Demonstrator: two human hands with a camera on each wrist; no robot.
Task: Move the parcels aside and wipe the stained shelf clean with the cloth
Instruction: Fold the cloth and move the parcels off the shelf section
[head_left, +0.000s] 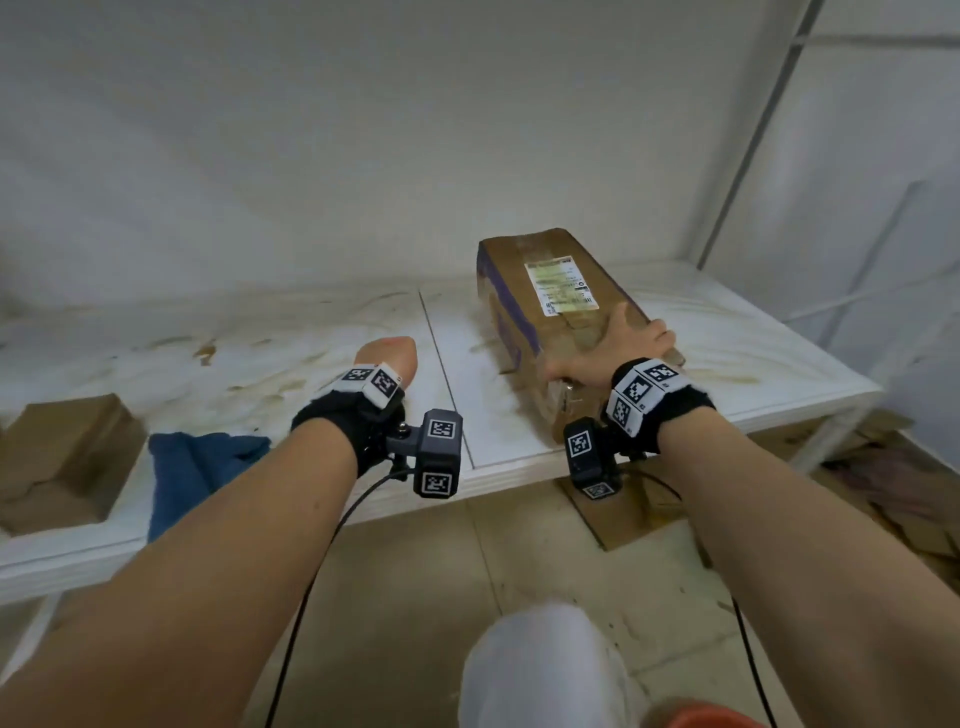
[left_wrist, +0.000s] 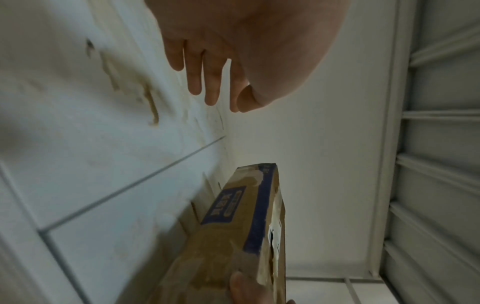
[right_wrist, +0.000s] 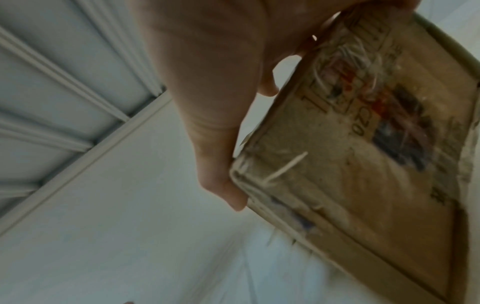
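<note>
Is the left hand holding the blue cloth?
No, the left hand hovers empty above the stained shelf, while the blue cloth lies at the front edge.

Both forearms are bare, and each wrist wears a black fabric band (head_left: 332, 415) topped with white blocks printed in black square codes. A dark grey camera box (head_left: 438, 453) (also code-marked) hangs under each wrist, trailing a thin black cable (head_left: 311, 571).
</note>
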